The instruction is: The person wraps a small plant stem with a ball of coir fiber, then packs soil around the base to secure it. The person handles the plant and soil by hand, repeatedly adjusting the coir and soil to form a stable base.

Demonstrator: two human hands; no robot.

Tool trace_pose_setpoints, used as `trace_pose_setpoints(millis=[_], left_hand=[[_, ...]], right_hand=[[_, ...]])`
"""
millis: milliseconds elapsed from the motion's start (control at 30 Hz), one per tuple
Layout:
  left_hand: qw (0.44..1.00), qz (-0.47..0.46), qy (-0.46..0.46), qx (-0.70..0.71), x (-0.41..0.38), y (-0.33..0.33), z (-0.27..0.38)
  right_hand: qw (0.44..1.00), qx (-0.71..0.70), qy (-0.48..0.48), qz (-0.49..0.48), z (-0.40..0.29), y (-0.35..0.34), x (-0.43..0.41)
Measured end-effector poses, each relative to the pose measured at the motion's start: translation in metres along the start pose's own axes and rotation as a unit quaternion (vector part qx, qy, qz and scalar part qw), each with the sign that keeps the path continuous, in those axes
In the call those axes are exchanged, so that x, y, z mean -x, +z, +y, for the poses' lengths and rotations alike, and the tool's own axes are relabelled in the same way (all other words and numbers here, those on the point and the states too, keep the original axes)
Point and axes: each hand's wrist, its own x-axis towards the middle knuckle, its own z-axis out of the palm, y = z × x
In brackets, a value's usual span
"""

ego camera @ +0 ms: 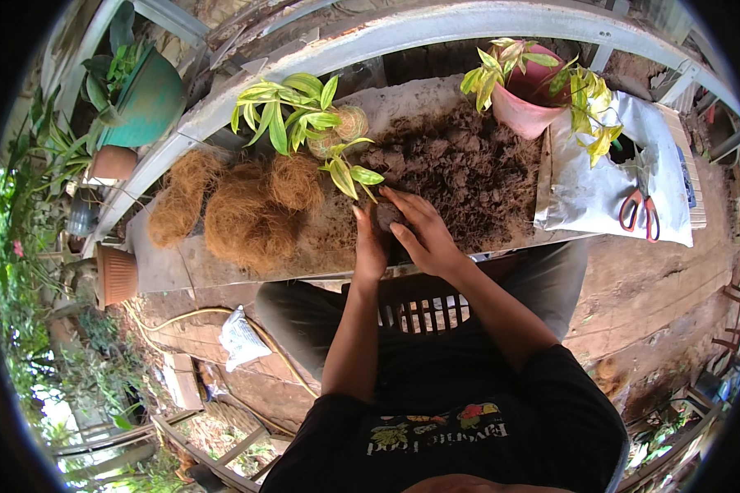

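Observation:
Between my left hand [370, 245] and my right hand [428, 237] is a dark clump of soil [387, 215], cupped from both sides. A small plant with yellow-green striped leaves [348, 174] rises at the far side of the clump; its roots are hidden. Loose dark soil with root fibres [468, 175] is heaped on the worktable beyond my right hand. To the left of my hands lie tangled bundles of brown coconut fibre [250, 212]. Behind them, two string-wrapped balls [350, 123] sit beside a larger striped-leaf plant [290, 114].
A pink pot [527, 101] with drooping leafy stems stands at the back right. Orange-handled scissors [640, 212] lie on a white plastic sack [598, 191]. A metal rail [444, 24] runs behind the table. On the left are a green pot [151, 101] and a terracotta pot [118, 274].

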Motion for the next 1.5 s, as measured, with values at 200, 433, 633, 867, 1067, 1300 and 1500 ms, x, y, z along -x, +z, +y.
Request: trace_pose_setpoints(millis=[200, 433, 633, 867, 1067, 1300, 1500], left_hand=[[0.994, 0.049, 0.005, -0.096, 0.003, -0.005, -0.007], [0.994, 0.010, 0.003, -0.112, 0.002, -0.017, -0.005], [0.997, -0.079, 0.015, -0.011, -0.002, -0.015, 0.000], [0.987, -0.009, -0.010, -0.159, 0.002, 0.007, 0.009], [0.984, -0.022, -0.040, -0.173, -0.002, -0.017, 0.009], [0.970, -0.010, -0.050, -0.237, 0.002, 0.006, 0.027], [0.974, 0.031, -0.093, -0.205, 0.007, 0.013, 0.032]], right_hand=[[0.999, -0.022, 0.025, 0.020, 0.002, 0.003, -0.002], [0.999, -0.037, -0.009, -0.011, 0.007, -0.004, -0.007], [0.996, -0.077, 0.044, -0.005, 0.001, -0.007, -0.007], [0.987, -0.151, 0.022, 0.047, 0.012, -0.006, -0.006], [0.989, -0.140, 0.013, 0.043, 0.010, -0.003, -0.006], [0.987, -0.119, -0.001, 0.110, 0.015, -0.004, -0.004], [0.994, -0.056, -0.058, 0.071, 0.013, -0.011, -0.006]])
